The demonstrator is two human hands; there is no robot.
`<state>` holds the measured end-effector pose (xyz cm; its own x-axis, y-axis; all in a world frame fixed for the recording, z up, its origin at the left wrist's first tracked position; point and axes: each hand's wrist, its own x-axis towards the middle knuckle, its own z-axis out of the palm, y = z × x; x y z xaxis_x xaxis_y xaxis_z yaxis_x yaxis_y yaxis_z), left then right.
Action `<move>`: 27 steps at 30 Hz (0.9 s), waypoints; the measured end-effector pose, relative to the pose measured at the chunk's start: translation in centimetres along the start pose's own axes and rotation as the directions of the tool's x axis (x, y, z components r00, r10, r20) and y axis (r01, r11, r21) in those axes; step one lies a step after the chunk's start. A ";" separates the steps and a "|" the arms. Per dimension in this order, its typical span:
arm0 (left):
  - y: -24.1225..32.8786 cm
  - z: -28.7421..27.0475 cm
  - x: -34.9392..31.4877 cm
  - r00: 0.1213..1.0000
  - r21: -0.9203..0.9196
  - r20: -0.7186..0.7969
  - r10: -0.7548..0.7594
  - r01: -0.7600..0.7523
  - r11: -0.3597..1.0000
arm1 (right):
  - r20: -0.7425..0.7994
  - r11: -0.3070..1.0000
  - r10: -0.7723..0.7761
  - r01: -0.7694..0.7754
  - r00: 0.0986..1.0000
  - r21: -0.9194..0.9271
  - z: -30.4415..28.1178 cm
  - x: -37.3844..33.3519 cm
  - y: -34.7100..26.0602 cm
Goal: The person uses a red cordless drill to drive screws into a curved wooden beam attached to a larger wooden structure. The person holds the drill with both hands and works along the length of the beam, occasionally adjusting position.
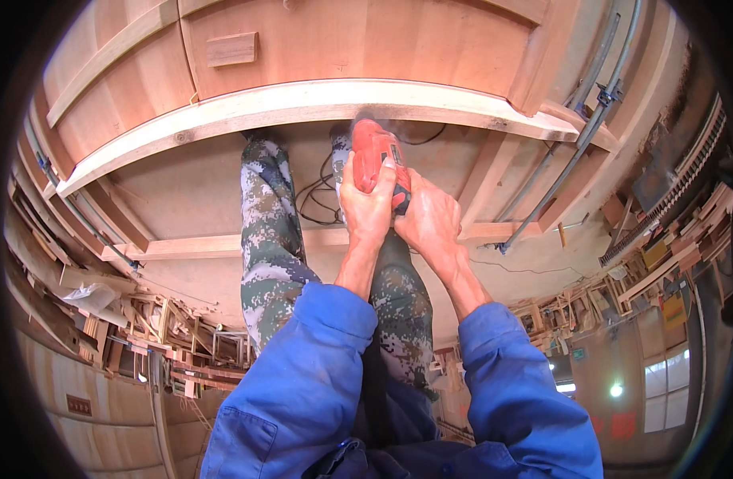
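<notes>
Both my hands grip a red power drill [368, 152] with a dark rear end. My left hand [368, 203] is closed around the left side of its body, thumb on top. My right hand [428, 214] wraps the back and right side, where the grip is mostly hidden. The drill's front end meets the near side of a pale wooden beam [302, 102]. Its tip is hidden, and the wood there looks dark and blurred. The beam runs in front of a wide wooden panel [366, 48].
A small wood block [231, 49] lies on the panel. Long metal bar clamps [578, 156] span the frame at right and left. A black cable [322, 199] coils on the floor beside my legs. Wood offcuts [195, 331] are piled behind, and a wooden crossbar [191, 249] passes by my legs.
</notes>
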<state>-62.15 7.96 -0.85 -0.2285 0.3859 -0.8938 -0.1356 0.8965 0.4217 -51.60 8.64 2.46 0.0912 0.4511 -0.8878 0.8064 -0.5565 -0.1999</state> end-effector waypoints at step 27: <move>0.2 -0.4 0.4 0.999 0.088 0.011 0.047 -0.048 0.995 | -0.116 0.998 -0.048 0.052 0.992 0.026 1.7 -0.6 0.6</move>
<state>-62.69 8.19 -1.01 -0.2243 0.4299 -0.8746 -0.0395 0.8927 0.4489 -52.20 6.84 2.14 0.1191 0.5550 -0.8233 0.7949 -0.5502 -0.2559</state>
